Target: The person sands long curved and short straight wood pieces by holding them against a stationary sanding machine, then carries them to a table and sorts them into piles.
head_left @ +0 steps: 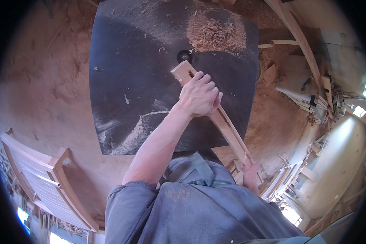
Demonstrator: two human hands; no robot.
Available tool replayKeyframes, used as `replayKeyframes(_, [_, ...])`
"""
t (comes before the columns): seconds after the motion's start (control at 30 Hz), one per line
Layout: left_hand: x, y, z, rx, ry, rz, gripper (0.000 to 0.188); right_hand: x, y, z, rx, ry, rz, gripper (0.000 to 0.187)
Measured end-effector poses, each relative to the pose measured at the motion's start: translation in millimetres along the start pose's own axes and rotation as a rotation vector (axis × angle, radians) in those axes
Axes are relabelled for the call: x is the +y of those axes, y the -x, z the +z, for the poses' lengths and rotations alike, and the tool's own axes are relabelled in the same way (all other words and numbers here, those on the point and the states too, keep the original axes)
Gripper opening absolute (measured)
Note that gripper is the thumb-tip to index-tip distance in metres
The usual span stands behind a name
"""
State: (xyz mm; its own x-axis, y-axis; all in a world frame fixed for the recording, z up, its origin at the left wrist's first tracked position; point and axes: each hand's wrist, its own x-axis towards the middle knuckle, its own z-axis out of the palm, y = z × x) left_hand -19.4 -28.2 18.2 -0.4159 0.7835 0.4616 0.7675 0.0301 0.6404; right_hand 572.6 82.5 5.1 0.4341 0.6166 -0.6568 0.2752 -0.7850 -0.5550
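A long, pale wooden piece [227,129] lies slantwise over a dark machine table [138,81], running from the table's middle down toward my right side. Near its far end a small slot is cut into the wood. My left hand [200,94] is closed over the piece just behind that slot, knuckles up. My right hand [251,175] grips the near end beyond the table's front edge, slightly blurred, its fingers partly hidden. Just past the far end of the wood, a round black spindle [184,56] stands in the table; whether they touch is hard to tell.
Wood shavings [217,32] are heaped at the table's far right, and sawdust streaks its near left. A slatted wooden frame [49,175] stands at the left on the dusty floor [40,89]. A long curved timber [299,34] arcs past the right side, near stacked wood strips.
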Motion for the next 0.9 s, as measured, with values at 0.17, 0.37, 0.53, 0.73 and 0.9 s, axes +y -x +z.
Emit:
replayKeyframes(0.17, [15,-8,-1,0.040,0.133,0.136,0.016,-46,66,50,0.112,-0.150,0.226,0.045])
replayKeyframes(0.37, [11,-7,23,-0.026,-0.015,0.064,0.010,-44,41,-10,-0.329,0.254,-0.107,0.043])
replayKeyframes(0.53, [9,-12,37,-0.011,-0.009,0.066,0.018,-48,48,37,0.026,-0.146,0.077,0.037])
replayKeyframes(0.73, [-2,-21,38,0.036,0.034,0.093,0.018,9,-2,15,0.103,0.348,-0.450,0.044])
replayKeyframes(0.9, [-11,-29,36,0.028,0.058,0.121,0.017,-7,23,37,0.126,-0.179,-0.007,0.043])
